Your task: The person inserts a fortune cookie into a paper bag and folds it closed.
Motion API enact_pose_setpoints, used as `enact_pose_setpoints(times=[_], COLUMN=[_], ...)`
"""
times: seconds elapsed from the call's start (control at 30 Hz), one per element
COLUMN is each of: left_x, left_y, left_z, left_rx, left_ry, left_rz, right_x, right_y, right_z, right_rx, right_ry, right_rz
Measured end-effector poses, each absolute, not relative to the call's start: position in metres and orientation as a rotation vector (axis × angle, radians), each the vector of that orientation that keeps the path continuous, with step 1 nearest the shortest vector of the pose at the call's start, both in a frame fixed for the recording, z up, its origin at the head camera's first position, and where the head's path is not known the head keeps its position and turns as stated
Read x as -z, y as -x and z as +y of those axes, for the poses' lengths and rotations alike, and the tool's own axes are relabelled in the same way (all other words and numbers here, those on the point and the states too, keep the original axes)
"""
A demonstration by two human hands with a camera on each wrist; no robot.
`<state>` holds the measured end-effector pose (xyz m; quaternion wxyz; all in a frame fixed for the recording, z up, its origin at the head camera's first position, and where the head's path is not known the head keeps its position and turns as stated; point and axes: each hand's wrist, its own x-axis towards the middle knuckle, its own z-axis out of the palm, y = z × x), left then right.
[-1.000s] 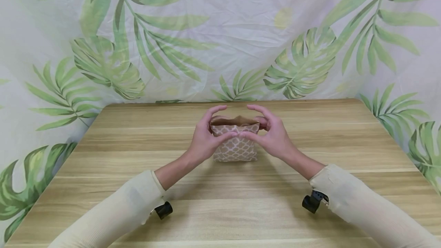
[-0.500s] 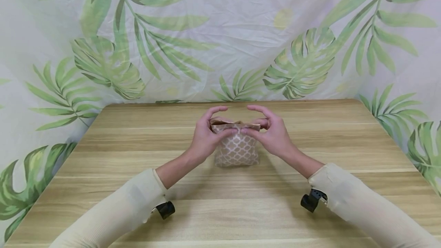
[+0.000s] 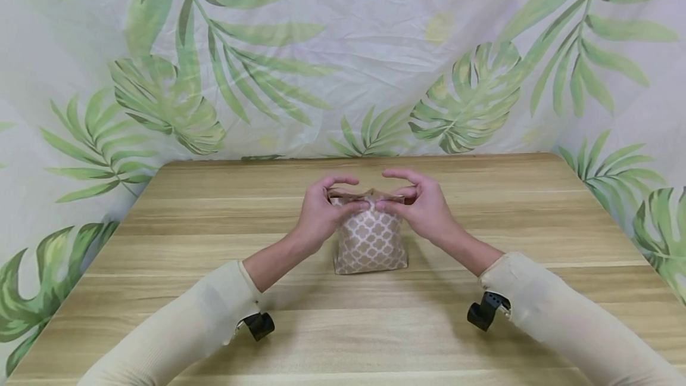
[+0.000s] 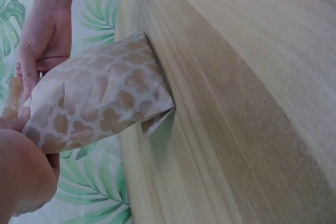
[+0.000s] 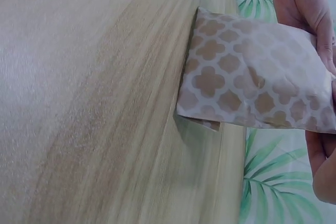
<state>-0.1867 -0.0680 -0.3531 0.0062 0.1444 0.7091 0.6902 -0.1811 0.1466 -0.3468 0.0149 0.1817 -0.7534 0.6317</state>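
A brown paper bag (image 3: 372, 242) with a white lattice print stands upright on the wooden table, its top edge pinched in by both hands. My left hand (image 3: 320, 213) grips the left side of the top, thumb on the near face and fingers behind. On the right side, my right hand (image 3: 426, 210) pinches the top in the same manner, the thumb tips nearly meeting. Both index fingers arch above the bag's mouth. In the left wrist view the bag (image 4: 100, 90) bulges in the middle, and its base meets the table. What is inside cannot be seen.
The wooden table (image 3: 177, 243) spreads out around the bag, its far edge near a leaf-printed cloth (image 3: 375, 64) hung behind. Dark wrist cameras (image 3: 258, 326) hang under both sleeves.
The bag's mouth, wide at first, is now drawn nearly flat between thumbs and fingers. Its base has swung toward me, showing more of the front face. The hands have barely moved.
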Motion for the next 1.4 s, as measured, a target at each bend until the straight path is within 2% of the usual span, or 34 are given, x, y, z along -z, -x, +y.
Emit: enact_pose_setpoints(times=[0.67,1.0,1.4], left_x=[0.357,0.359,0.363], left_y=[0.188,0.189,0.191], left_z=[-0.068,-0.072,-0.071], left_rx=[-2.087,-1.994,-1.936], left_ry=[-0.316,-0.482,-0.591], left_rz=[2.178,2.251,2.362], right_x=[0.352,0.352,0.353], right_y=[0.182,0.182,0.183], right_z=[0.153,0.158,0.162], right_rx=[-1.964,-2.015,-1.716], right_ry=[-0.483,-0.503,-0.691], right_rz=[-2.516,-2.542,-2.567])
